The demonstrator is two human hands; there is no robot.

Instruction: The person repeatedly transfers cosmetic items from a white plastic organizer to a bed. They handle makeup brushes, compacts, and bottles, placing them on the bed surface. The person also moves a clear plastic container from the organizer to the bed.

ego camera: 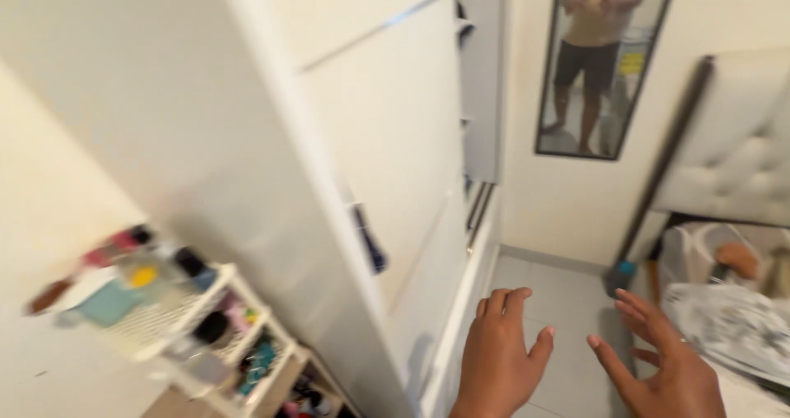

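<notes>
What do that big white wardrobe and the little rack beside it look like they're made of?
The wardrobe looks like smooth white laminated board: flat, seamless door panels with a soft sheen. The rack seems white plastic or coated wire, with a meshed top shelf, though blur leaves that open. Both hands, left and right, are empty.

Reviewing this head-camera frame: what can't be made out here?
- Small items on the white shelf rack: motion blur hides what they are.
- Left hand and right hand: wrists cut off by the bottom edge.
- Mirror: its top and the reflection's upper part cut off by the top edge.
</notes>
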